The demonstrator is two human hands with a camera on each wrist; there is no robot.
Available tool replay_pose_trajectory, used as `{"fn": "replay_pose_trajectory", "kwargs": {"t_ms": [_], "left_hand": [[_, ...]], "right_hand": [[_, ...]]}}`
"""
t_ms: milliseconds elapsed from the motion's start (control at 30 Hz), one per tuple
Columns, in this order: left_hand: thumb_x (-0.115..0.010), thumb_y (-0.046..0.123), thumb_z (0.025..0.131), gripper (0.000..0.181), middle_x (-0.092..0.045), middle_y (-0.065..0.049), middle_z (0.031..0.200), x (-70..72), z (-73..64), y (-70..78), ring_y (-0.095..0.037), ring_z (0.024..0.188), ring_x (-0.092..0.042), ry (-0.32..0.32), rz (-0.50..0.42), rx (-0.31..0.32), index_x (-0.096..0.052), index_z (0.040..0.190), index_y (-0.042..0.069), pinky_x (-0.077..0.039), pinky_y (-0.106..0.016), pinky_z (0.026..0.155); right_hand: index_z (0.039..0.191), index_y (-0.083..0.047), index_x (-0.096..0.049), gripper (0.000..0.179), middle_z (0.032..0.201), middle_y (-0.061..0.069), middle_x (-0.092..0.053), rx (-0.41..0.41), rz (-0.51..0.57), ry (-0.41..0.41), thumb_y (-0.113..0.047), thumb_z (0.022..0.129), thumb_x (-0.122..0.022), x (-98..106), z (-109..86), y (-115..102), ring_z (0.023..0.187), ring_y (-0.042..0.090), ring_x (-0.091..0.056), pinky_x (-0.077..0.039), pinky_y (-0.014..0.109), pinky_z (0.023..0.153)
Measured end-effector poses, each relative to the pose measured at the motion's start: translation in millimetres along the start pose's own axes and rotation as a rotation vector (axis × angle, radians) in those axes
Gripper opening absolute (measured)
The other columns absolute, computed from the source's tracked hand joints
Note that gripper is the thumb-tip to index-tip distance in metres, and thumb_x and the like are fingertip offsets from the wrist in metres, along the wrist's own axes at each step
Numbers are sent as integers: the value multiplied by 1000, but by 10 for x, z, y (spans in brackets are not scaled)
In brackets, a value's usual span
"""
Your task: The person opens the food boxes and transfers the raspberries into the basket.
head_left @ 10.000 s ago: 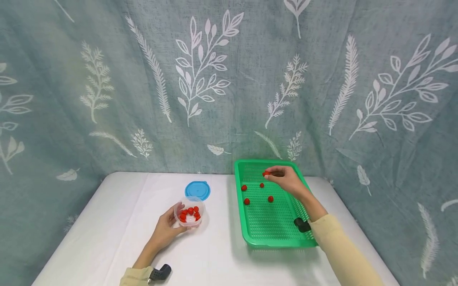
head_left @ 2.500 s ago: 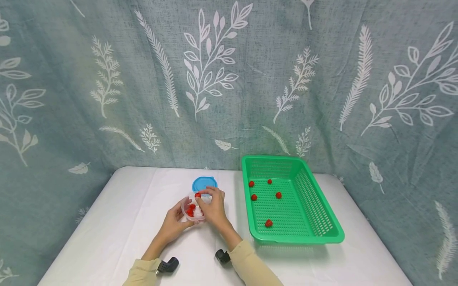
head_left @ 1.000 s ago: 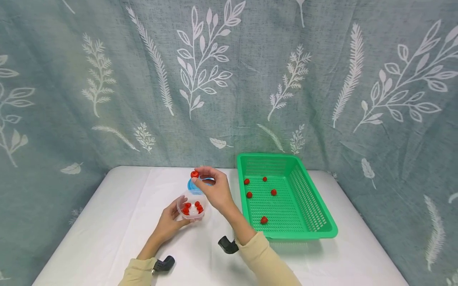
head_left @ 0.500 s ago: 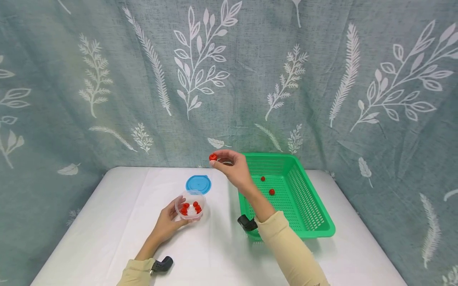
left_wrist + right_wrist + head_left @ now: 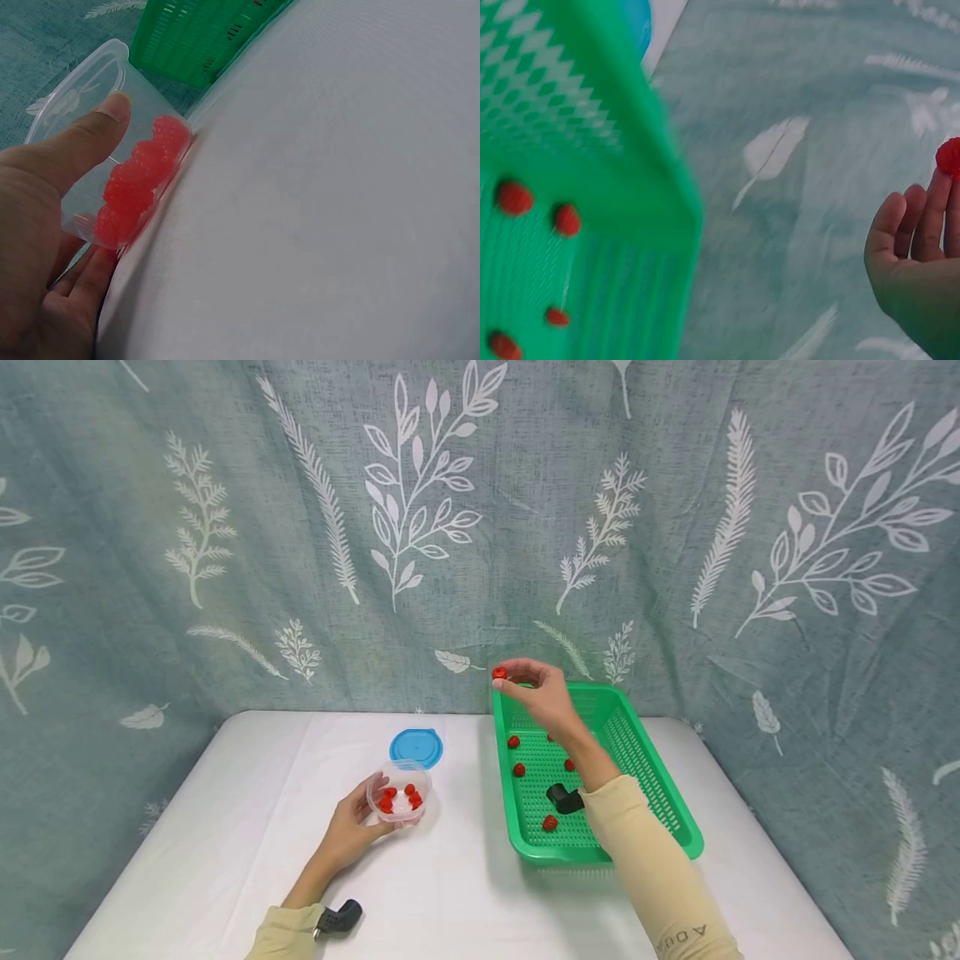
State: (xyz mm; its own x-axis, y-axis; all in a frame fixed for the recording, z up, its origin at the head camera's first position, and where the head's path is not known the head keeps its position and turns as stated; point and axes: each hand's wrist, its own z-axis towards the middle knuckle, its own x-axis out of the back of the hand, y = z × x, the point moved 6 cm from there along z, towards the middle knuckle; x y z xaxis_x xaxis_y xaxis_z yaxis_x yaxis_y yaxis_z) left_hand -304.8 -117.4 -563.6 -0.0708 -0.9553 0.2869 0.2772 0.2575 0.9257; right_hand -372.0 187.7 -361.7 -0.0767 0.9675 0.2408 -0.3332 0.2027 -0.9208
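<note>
My left hand (image 5: 352,827) grips a small clear plastic container (image 5: 402,817) on the table, thumb on the near side and fingers around the other. Several red raspberries (image 5: 139,176) lie at its bottom, seen through the wall in the left wrist view. My right hand (image 5: 543,693) pinches one raspberry (image 5: 499,673) between thumb and fingertips. It is raised over the far left corner of a green basket (image 5: 570,855). Several raspberries (image 5: 550,822) lie spread out on the basket floor, some partly hidden by my right arm. In the right wrist view the held raspberry (image 5: 949,156) sits at the frame's edge.
A round blue lid (image 5: 416,747) lies just behind the container. The white-covered table (image 5: 450,893) ends at a leaf-patterned curtain (image 5: 337,527). The basket's raised walls stand on the right half of the table.
My right hand has taken a raspberry from the container, lifted it and moved right to the basket. Compared with 10 s ago, one more raspberry lies near the basket's front. The left hand stays put.
</note>
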Motion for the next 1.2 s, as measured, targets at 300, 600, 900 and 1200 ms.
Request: {"fn": "replay_pose_trajectory", "kwargs": {"t_ms": [300, 600, 900, 1200], "left_hand": [[-84, -2, 78, 86, -52, -25, 149, 9, -37, 145, -41, 143, -43, 3, 1, 6, -40, 152, -5, -35, -48, 116], [-88, 8, 77, 91, -53, -18, 150, 14, 29, -112, -36, 145, -44, -11, -6, 2, -40, 154, 2, -35, -44, 117], [-88, 14, 79, 91, -51, -15, 153, 13, 38, -137, -34, 146, -42, -23, 21, 27, -39, 155, 3, -35, -42, 116], [-88, 13, 79, 90, -52, -15, 152, 16, 41, -132, -34, 146, -42, -26, 16, 16, -39, 155, 4, -36, -42, 116]], "right_hand": [[127, -4, -66, 36, 117, 2, -68, -78, -51, -1, -19, 95, -73, 422, 44, 499, 107, 16, -62, -53, 44, 100], [133, -2, -62, 42, 127, 14, -64, -167, -136, -18, -23, 97, -71, 723, 41, 898, 113, 20, -62, -53, 43, 102], [130, 0, -64, 39, 128, 19, -66, -248, -202, -2, -21, 97, -71, 845, -20, 1131, 117, 29, -62, -54, 45, 101], [130, 3, -63, 39, 129, 23, -65, -293, -213, -5, -20, 98, -69, 904, -92, 1292, 122, 38, -59, -51, 49, 105]]}}
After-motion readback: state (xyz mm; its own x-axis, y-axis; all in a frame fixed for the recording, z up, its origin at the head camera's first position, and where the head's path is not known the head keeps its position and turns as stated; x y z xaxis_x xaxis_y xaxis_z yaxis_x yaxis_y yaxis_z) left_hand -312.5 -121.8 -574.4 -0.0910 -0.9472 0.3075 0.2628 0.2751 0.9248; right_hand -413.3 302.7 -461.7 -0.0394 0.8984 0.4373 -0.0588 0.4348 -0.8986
